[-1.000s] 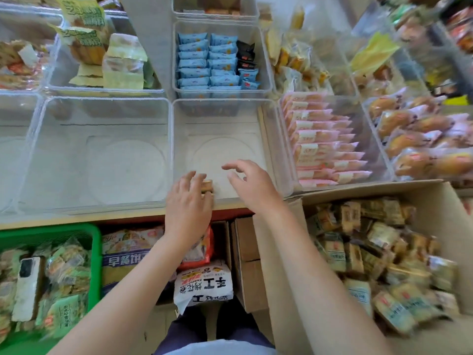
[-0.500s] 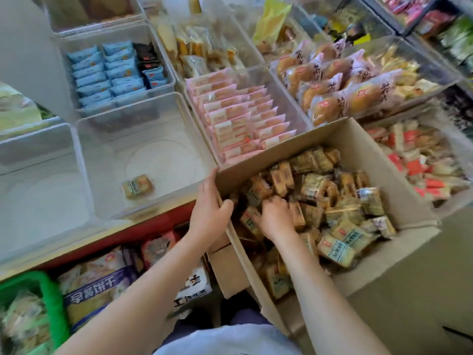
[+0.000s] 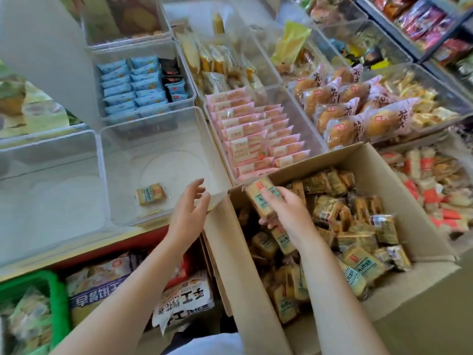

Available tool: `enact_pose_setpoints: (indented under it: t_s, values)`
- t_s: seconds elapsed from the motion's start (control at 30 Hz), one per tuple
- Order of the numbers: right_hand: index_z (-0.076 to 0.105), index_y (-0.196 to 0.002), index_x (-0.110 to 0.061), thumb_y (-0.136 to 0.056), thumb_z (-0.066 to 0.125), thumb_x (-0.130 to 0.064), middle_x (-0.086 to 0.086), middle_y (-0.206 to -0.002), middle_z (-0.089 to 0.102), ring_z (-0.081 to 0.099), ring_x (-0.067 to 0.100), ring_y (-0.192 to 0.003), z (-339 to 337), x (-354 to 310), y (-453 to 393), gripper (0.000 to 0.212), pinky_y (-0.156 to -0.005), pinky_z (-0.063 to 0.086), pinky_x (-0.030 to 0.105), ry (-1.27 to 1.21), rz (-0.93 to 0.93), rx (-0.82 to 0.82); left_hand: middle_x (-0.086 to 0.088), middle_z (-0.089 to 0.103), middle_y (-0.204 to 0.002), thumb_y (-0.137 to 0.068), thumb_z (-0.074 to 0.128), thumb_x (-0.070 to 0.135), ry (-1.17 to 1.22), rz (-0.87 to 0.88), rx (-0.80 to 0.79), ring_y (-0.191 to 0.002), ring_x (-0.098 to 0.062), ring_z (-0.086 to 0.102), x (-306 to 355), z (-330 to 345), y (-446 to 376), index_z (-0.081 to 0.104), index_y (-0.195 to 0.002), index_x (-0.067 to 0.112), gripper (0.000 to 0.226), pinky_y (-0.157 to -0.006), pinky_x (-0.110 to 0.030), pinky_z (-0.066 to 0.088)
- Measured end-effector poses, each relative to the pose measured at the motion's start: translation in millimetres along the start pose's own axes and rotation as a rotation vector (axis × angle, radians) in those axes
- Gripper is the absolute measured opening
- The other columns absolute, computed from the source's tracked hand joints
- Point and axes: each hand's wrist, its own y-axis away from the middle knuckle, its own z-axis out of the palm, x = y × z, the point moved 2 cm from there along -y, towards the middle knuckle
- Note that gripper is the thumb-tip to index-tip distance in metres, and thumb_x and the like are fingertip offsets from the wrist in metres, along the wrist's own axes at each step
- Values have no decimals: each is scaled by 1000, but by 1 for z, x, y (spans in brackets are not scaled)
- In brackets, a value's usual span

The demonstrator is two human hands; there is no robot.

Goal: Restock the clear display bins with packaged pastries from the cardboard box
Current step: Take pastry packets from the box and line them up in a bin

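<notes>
Over the box corner: the right hand [image 3: 286, 211] lifts a small stack of yellow-and-green wrapped pastries [image 3: 263, 198] above the near-left corner of the open brown cardboard box [image 3: 256, 278]; fingers lie curled across the top wrapper, the thumb is partly hidden beneath, and the grip reads as a pinch round the stack.

Left hand: the left hand [image 3: 190, 211] hovers at the front rim of the nearly bare clear plastic display bin [image 3: 153, 139]; its fingers are spread and slightly bent, holding nothing; whether the palm touches the box flap I cannot tell.

Target bin: one single wrapped pastry [image 3: 151, 193] lies flat on the bin floor, near the front, well apart from both hands.

Supply: the box is full of loose packets, just beside the bin's right wall.

Neighbours: a clear bin of pink-wrapped cakes [image 3: 256, 134] stands right behind the box, touching the target bin's side.

Step in hand: carrying the stack leftward to the bin, by my judgement; the restock has barely begun.

Risks: slick wrappers could let the lower packets slide out of the pinch and fall back among the loose ones or into the gap at the shelf edge; a low carry could catch the bin's front wall; a hasty drop could leave packets askew.
</notes>
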Motion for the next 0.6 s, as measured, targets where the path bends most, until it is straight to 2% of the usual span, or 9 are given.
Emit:
enact_pose_setpoints:
  t_s: [0.07,0.17,0.23,0.3,0.37,0.47,0.6]
  values:
    - [65,-114,-18,-101,57,-38,6,-92,75,66,23,-65,14,-29,-3,26,-50,43,27,-42,-71,-21,6,57,-127,-102,51,21,-163,17,168,-117,-12,53,-17,-34,-19,55,-136,22,34,-100,-35,44]
    - [64,-112,-15,-104,53,-31,11,-94,75,68,30,-72,56,-60,-27,22,-59,49,38,9,-112,-110,-4,55,-133,-97,55,12,-363,-54,206,-111,-19,54,-50,-79,-60,62,-126,14,30,-95,-32,41]
    - [62,-116,-19,-103,54,-29,7,-101,75,73,27,-82,91,-70,-55,18,-67,54,40,131,-123,-183,-7,50,-141,-97,56,11,-509,-106,119,-117,-26,54,-72,-99,-86,58,-132,10,35,-98,-34,42]
    - [58,-126,-22,-101,58,-28,3,-111,72,73,22,-89,128,-71,-88,26,-69,56,36,285,-127,-232,-8,44,-147,-98,54,9,-668,-126,-18,-124,-28,51,-90,-108,-107,50,-141,10,44,-102,-37,44]
    - [56,-132,-21,-98,62,-25,3,-119,68,69,22,-100,161,-64,-121,35,-75,60,39,451,-120,-247,-9,40,-151,-98,50,7,-806,-144,-154,-130,-30,46,-104,-110,-121,40,-148,10,51,-105,-42,45]
    - [59,-133,-16,-94,64,-18,9,-125,64,62,25,-110,197,-49,-156,40,-94,54,45,658,-107,-233,-12,42,-149,-97,45,9,-948,-145,-264,-133,-32,44,-115,-108,-134,36,-149,9,52,-107,-43,42]
    - [60,-131,-17,-92,63,-17,8,-122,66,61,26,-107,216,-34,-169,40,-88,50,32,792,-109,-140,-11,54,-134,-97,44,13,-1068,-105,-328,-122,-31,53,-120,-102,-137,45,-139,13,42,-96,-39,39]
